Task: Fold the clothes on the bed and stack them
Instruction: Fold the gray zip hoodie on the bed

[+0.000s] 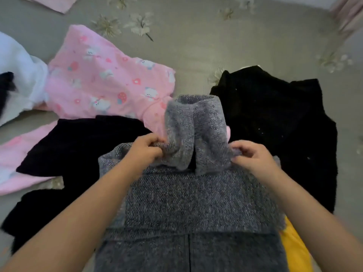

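Both hands hold the gray sweater (188, 193) in the middle of the bed (196, 46). The left hand (146, 149) and right hand (253, 157) each pinch its folded part with curled fingers.

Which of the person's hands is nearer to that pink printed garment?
Left. The left hand grips the grey knit right beside the pink printed garment; the right hand grips its far side.

A grey knitted garment (186, 203) lies near centre on the bed (196, 46), its far end lifted. Pink pyjamas (102, 81) lie far left, black clothes (275, 118) right.
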